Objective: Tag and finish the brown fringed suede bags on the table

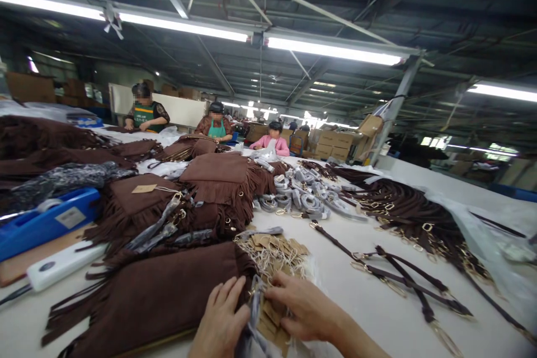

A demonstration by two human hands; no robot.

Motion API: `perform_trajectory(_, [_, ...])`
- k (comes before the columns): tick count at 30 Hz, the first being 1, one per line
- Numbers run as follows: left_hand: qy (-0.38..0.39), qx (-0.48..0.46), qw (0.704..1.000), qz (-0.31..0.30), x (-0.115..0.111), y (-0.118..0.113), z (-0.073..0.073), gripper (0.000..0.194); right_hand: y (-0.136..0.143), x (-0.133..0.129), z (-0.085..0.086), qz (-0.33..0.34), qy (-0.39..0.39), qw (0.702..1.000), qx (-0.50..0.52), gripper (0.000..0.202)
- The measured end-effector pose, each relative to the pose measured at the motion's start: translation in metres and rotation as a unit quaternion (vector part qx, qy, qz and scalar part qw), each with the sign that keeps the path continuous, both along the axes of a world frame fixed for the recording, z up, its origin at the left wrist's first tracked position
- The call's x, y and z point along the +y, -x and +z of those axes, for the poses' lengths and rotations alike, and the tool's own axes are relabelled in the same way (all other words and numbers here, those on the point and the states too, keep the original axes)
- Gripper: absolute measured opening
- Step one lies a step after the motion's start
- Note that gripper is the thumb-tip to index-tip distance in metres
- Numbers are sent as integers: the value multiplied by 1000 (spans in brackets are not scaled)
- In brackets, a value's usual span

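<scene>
A brown fringed bag (168, 291) lies on the white table at the near left. My left hand (222, 316) rests on the bag's right end, its fingers spread and nothing seen in its grasp. Beside it, my right hand (300, 305) is bent over a heap of tan tags with white strings (277, 251), thumb and fingers curled together; whatever they pinch is too small to make out. Between the hands lies a grey plastic-wrapped strap (255, 307), its metal clasp near the bag's edge.
More brown fringed bags (218, 173) are piled beyond. Wrapped straps (302, 196) and dark straps with gold clasps (394, 207) lie to the right. At left are a blue tape dispenser (50, 221) and a white power strip (67, 265). Several people sit across the table.
</scene>
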State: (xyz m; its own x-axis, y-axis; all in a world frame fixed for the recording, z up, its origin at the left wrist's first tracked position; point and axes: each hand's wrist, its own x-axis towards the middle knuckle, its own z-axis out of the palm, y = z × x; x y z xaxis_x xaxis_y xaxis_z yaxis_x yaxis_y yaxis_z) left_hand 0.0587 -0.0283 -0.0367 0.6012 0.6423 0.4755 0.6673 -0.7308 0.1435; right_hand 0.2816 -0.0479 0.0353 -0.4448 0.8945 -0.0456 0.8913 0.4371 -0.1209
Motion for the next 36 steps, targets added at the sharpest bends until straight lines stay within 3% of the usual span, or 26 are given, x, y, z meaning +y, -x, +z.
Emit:
perform_trajectory(3, [26, -7, 999, -26, 17, 9, -4, 26, -6, -2, -9, -8, -26, 999, -38, 29])
perform_trajectory(6, [26, -35, 998, -44, 30, 28, -11, 22, -17, -1, -18, -30, -76, 997, 1, 24])
perform_trajectory(9, [24, -52, 996, -75, 34, 43, -16, 23, -33, 5, -14, -86, -132, 975, 158, 31])
perform_trajectory(12, [52, -55, 992, -99, 30, 51, -13, 25, -47, 15, 7, -173, -106, 907, 369, 31])
perform_trajectory(14, [96, -70, 987, -107, 27, 53, -3, 25, -53, 20, 24, -209, -45, 858, 468, 31])
perform_trajectory(17, [192, -119, 967, -120, 24, 48, 29, 26, -53, 25, 44, -241, 48, 805, 540, 39])
perform_trajectory(19, [250, -161, 948, -116, 24, 39, 55, 30, -50, 27, 54, -244, 72, 800, 543, 43])
perform_trajectory(21, [285, -199, 932, -103, 23, 24, 80, 31, -46, 29, 62, -233, 67, 817, 522, 41])
perform_trajectory(24, [309, -237, 917, -93, 25, -2, 99, 27, -40, 32, 70, -222, 79, 836, 496, 37])
perform_trajectory(27, [342, -274, 895, -83, 35, -32, 94, 27, -38, 35, 69, -231, 94, 835, 491, 32])
perform_trajectory(30, [431, -325, 836, -97, 48, -63, 78, 33, -38, 37, 63, -245, 82, 830, 495, 29])
perform_trajectory(32, [464, -337, 812, -109, 56, -83, 68, 32, -39, 39, 57, -253, 76, 828, 494, 27])
perform_trajectory(36, [467, -338, 811, -99, 65, -107, 55, 19, -41, 46, 41, -254, 64, 844, 468, 23])
